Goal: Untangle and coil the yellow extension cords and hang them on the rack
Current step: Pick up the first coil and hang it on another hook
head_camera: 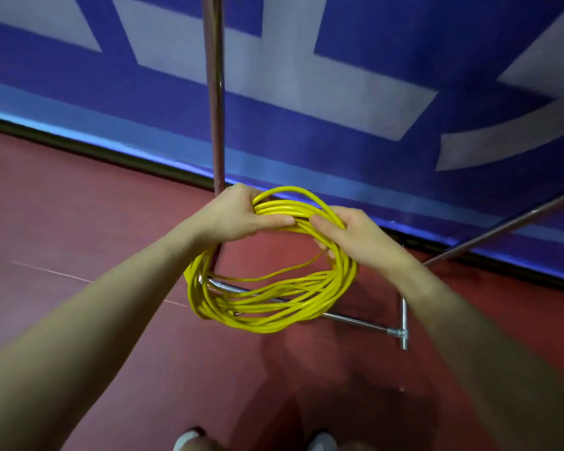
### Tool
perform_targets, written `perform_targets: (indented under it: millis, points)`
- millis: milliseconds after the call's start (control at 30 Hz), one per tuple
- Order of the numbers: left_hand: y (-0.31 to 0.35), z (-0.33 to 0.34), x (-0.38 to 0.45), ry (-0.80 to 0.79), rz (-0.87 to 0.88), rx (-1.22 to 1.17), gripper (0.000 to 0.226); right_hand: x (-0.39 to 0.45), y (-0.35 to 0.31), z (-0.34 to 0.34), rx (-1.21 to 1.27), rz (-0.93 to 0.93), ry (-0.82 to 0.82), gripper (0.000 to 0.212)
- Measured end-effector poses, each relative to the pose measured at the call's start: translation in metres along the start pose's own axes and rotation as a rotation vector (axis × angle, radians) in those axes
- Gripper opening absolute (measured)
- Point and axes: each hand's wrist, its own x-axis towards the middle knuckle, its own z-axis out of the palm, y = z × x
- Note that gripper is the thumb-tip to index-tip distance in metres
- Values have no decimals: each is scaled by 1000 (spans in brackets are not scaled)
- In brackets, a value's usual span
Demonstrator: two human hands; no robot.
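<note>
My shoes (189,441) are showing at six o'clock while my left hand (241,216) and right hand (352,236) are both clenching a grip on the yellow cord coil (267,307), which is hanging toward six, the rack upright (216,92) standing at twelve, nearer my left.

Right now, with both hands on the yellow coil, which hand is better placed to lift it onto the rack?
Probably the left hand: it grips the top of the yellow coil beside the rack's upright pole. The right hand holds strands farther away.
</note>
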Motion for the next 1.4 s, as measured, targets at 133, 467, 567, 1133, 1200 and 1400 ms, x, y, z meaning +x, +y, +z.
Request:
perform_targets:
  millis: [133,467,567,1133,1200,1400]
  points:
    - [91,-51,-38,70,18,67,63,-40,-96,-19,-17,-61,82,21]
    - [308,-172,-97,75,236,237,65,-129,-316,-83,13,-183,143,9]
    - [347,-196,-96,116,315,277,64,-141,-356,-101,3,-207,190,30]
    - [414,-237,-26,342,555,620,55,-110,-414,-159,-254,-225,464,12]
    - [404,-236,-20,435,728,670,56,-102,-407,-160,-315,-253,482,13]
    - [381,-235,-5,593,922,821,64,-84,-399,-162,-445,-254,454,15]
